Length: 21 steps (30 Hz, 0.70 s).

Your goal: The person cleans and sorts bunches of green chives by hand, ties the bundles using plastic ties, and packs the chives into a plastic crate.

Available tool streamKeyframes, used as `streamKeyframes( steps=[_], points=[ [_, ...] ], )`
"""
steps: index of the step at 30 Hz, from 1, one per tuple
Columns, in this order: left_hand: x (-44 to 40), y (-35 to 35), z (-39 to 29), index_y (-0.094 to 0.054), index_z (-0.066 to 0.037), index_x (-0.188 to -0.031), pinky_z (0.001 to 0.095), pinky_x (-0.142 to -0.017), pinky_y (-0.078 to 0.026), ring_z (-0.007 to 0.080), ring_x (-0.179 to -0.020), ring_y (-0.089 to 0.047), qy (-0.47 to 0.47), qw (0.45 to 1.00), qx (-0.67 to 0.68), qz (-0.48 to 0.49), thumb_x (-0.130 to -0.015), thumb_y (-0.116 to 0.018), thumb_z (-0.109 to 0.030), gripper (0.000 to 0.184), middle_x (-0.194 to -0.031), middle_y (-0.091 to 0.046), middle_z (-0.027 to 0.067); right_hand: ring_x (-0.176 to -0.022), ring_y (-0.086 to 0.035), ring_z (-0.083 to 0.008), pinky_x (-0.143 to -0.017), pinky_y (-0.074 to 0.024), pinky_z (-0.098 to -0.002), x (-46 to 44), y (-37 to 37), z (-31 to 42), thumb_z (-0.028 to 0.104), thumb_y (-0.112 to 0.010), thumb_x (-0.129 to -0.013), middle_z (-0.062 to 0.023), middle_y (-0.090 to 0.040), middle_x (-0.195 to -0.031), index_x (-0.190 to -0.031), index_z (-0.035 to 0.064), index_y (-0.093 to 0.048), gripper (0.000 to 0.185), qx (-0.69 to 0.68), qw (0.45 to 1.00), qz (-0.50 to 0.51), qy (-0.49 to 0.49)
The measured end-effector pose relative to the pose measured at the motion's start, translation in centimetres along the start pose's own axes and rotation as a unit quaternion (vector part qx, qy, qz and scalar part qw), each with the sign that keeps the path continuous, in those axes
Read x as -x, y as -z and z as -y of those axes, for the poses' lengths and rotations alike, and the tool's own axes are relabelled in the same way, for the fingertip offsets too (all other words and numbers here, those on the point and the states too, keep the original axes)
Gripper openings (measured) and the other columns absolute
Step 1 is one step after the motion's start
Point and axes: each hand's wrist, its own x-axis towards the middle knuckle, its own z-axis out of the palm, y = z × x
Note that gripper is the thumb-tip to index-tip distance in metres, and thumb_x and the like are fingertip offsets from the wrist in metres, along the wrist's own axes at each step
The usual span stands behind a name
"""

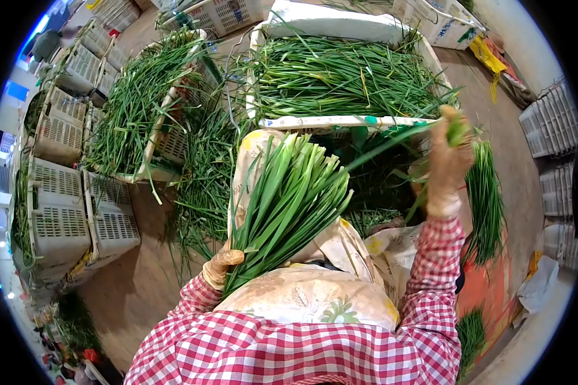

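A thick bunch of long green stalks (289,192) lies over my lap, its pale ends fanned out toward the crate. My left hand (221,266), in a stained glove, is closed round the lower part of this bunch. Raised at the right, my right hand (451,154) is gloved and slightly blurred, its fingers closed on some green leaves (457,131). A long leaf stretches between that hand and the bunch. In front of me stands a white crate (353,122) filled with green stalks (347,77).
Left of my knees is another heaped crate (149,151), with loose leaves (205,167) on the floor beside it. Empty white crates (59,208) are stacked at the far left. Tidy green bundles (485,199) lie at the right, near stacked baskets (552,122).
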Motion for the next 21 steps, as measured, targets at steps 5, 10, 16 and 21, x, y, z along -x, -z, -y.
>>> streamKeyframes(
  steps=[5, 10, 16, 21],
  points=[
    [0.0, 2.2, -0.1, -0.027, -0.002, -0.142, 0.0309, -0.095, -0.041, 0.0188, -0.110, -0.054, -0.004, 0.993, -0.112, -0.039, -0.075, -0.068, -0.011, 0.079, -0.126, -0.052, 0.0103, -0.063, -0.061, -0.0113, -0.053, -0.0511, -0.0248, -3.0, 1.1, -10.9, 0.023, -0.058, -0.090, -0.0051, -0.064, -0.079, -0.117, 0.0148, -0.058, 0.029, 0.163, 0.979, -0.119, -0.030],
    [-1.1, -3.5, -1.5, -0.039, -0.001, -0.136, 0.0285, -0.094, -0.040, 0.0146, -0.109, -0.052, 0.000, 0.967, -0.251, -0.043, -0.076, -0.071, -0.008, 0.068, -0.124, -0.054, 0.0073, -0.064, -0.057, -0.0055, -0.055, -0.0480, -0.0211, -0.8, -0.2, -3.3, 0.025, -0.057, -0.091, -0.0029, -0.067, -0.087, -0.120, 0.0199, -0.060, 0.029, -0.050, 0.972, 0.134, -0.184],
    [-1.4, -5.2, -0.8, -0.035, 0.000, -0.137, 0.0286, -0.096, -0.038, 0.0136, -0.114, -0.048, 0.002, 0.962, -0.272, -0.036, -0.079, -0.072, -0.013, 0.070, -0.127, -0.051, 0.0076, -0.072, -0.065, -0.0215, -0.065, -0.0536, -0.0342, 1.7, 0.1, 8.6, 0.023, -0.059, -0.088, -0.0105, -0.066, -0.086, -0.116, 0.0129, -0.061, 0.030, -0.176, 0.846, 0.496, 0.083],
    [-1.3, -5.2, -0.4, -0.034, -0.001, -0.139, 0.0272, -0.097, -0.038, 0.0130, -0.113, -0.048, 0.048, 0.974, -0.220, -0.026, -0.083, -0.068, -0.011, 0.066, -0.129, -0.050, 0.0073, -0.065, -0.062, -0.0278, -0.055, -0.0478, -0.0386, 3.7, -2.1, 7.6, 0.019, -0.063, -0.082, -0.0088, -0.061, -0.073, -0.113, 0.0147, -0.060, 0.031, -0.086, 0.853, 0.435, 0.274]
  ],
)
